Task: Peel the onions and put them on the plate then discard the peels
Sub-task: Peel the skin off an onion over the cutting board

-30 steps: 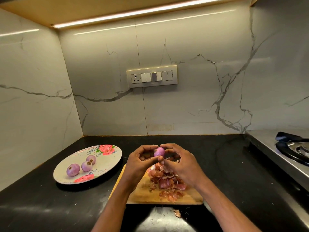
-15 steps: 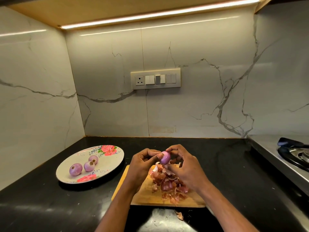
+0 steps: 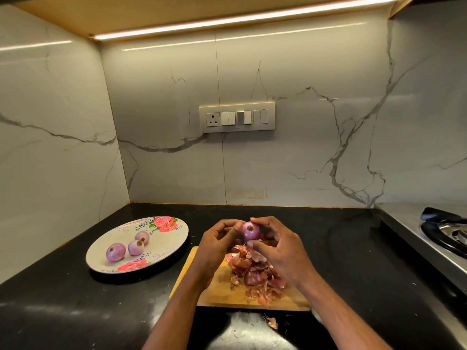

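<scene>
Onion [image 3: 251, 231], frame centre: pinched between left hand [image 3: 216, 245] and right hand [image 3: 279, 248] fingertips (slick skin); slip risks drop onto peels [image 3: 255, 271].

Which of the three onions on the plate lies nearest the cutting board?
The rear onion, farthest right on the plate; the other two lie further left.
</scene>
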`<state>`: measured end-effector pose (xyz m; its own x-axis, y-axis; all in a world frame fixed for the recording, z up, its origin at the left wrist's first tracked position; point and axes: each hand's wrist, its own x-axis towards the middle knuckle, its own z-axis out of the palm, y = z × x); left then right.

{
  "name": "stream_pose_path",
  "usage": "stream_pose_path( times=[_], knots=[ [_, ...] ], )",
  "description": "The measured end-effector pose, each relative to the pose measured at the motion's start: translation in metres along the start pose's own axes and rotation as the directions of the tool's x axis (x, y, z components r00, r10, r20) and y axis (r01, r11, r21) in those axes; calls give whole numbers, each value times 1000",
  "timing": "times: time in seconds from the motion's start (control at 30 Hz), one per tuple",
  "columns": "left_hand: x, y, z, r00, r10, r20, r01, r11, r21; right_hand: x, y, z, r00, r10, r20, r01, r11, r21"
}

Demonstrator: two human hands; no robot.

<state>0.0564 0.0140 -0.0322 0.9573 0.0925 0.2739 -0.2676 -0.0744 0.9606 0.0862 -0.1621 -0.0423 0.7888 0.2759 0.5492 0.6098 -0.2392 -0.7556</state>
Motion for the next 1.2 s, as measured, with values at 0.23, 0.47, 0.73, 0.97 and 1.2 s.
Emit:
stream_pose_path(
  times=[0.23, 0.47, 0.73, 0.97, 1.2],
  knots=[
    [-2, 3, -1, 998, 52, 42, -52, 999, -3, 1, -6, -6, 998, 60, 27, -64, 972, 225],
    [-2, 2, 1, 998, 38, 44, -34, 997, -76, 2, -4, -1, 986, 162, -46, -120, 868, 483],
    [-2, 1, 5, 997, 27, 78, -27, 1000, 4, 2, -2, 3, 987, 102, -123, -86, 988, 129],
    [-1, 2, 2, 998, 68, -7, -68, 997, 36, 4, 1, -3, 973, 170, -157, -144, 976, 166],
    [-1, 1, 1, 998, 59, -4, -59, 998, 33, 2, 0, -9, 998, 52, -22, -54, 995, -89]
  ],
)
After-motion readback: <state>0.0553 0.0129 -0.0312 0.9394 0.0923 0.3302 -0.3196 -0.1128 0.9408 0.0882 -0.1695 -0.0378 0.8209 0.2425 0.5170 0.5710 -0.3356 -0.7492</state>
